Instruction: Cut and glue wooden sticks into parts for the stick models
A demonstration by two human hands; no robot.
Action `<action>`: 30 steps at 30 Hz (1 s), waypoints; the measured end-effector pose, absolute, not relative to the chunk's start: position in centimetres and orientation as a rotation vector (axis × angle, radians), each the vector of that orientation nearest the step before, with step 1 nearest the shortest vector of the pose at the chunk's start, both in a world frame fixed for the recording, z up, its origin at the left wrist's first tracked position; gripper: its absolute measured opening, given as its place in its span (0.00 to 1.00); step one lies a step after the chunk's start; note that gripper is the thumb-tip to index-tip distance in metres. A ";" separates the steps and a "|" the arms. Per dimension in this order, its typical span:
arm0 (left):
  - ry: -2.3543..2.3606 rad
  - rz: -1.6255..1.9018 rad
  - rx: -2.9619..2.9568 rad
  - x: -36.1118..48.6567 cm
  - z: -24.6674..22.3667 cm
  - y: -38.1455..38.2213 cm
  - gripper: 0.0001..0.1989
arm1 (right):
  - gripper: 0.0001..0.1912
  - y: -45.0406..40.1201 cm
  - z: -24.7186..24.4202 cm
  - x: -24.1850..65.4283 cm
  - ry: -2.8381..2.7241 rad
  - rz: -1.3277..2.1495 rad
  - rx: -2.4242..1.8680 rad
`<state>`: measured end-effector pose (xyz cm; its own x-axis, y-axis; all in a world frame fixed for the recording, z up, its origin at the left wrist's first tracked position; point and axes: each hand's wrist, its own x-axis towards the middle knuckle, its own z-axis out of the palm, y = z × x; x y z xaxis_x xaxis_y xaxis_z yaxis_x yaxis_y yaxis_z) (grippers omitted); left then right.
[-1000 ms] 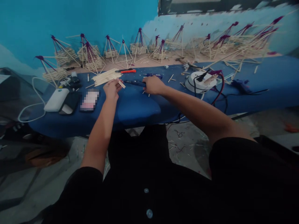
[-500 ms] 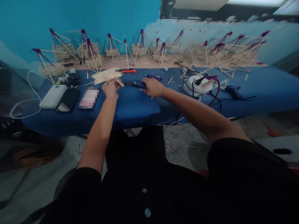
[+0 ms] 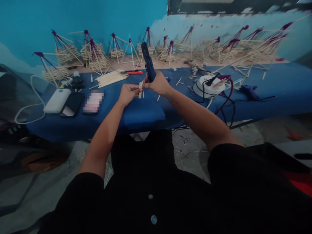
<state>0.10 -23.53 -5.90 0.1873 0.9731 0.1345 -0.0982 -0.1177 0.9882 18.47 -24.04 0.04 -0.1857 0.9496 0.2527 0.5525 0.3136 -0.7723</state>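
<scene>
My left hand is closed in a pinch on a few short wooden sticks, which stand roughly upright above the blue table. Wrapped in my right hand is a long dark blue hand tool, tilted upward and away from me; its exact kind is unclear. The fingertips of my right hand meet the sticks beside my left fingers. Left of them lies a pile of longer wooden sticks, with an orange-and-black cutter knife at its right end.
Several stick frames with purple tops line the back. On the left are a white power bank, a dark wallet-like item and a phone. A white cable reel and a dark glue gun lie right, among cords.
The tool in my right hand has swung from pointing left to pointing up. My left hand has moved right with the sticks, away from the pile, and the hands now meet.
</scene>
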 end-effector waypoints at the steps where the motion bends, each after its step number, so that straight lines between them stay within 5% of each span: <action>1: 0.937 1.194 1.320 0.1 -6.0 -23.5 0.02 | 0.19 -24.2 0.0 18.5 -1.853 0.701 -1.339; 30: 0.965 1.130 1.402 0.4 -5.5 -23.0 0.05 | 0.23 -22.9 -0.6 18.9 -1.680 0.789 -1.312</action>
